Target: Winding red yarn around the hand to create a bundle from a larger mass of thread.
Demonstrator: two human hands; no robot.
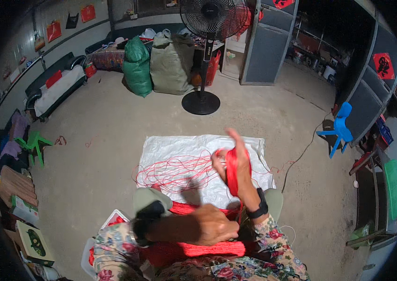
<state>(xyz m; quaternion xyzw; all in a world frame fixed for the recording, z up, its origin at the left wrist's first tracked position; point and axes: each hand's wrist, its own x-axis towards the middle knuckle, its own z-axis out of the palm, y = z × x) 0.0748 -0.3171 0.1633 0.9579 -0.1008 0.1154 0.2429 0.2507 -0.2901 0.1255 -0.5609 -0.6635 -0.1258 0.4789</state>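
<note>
Two tall grey panels [266, 54] are the biggest items from where I stand, one top centre-right, the other near the right edge. Next size down: pale-covered seat [60, 91], upper left. Standing fan [205, 58] at top centre, black round base on the floor. Person in floral sleeves [273, 234] at bottom centre, knees either side. White sheet [175, 144] on the floor mid-frame, just beyond the knees. Left of the fan, two stuffed sacks side by side: green sack [137, 68] and drab sack [170, 65]. Blue chair [342, 126] right of frame, green stool [34, 144] left. Loose red cord [175, 173] lies in long loops across the sheet's left and middle. Thick red bundle [212, 249] sits on the lap, bottom centre. Right hand [237, 164] is raised over the sheet's right half, fingers spread wide, red coil [232, 175] wrapped around it. Left hand [212, 226] is low, just above the bundle; fingers look curled but blurred, can't tell if closed on anything. Smallest: one red strand [240, 210] hanging from the coil toward that hand.
</note>
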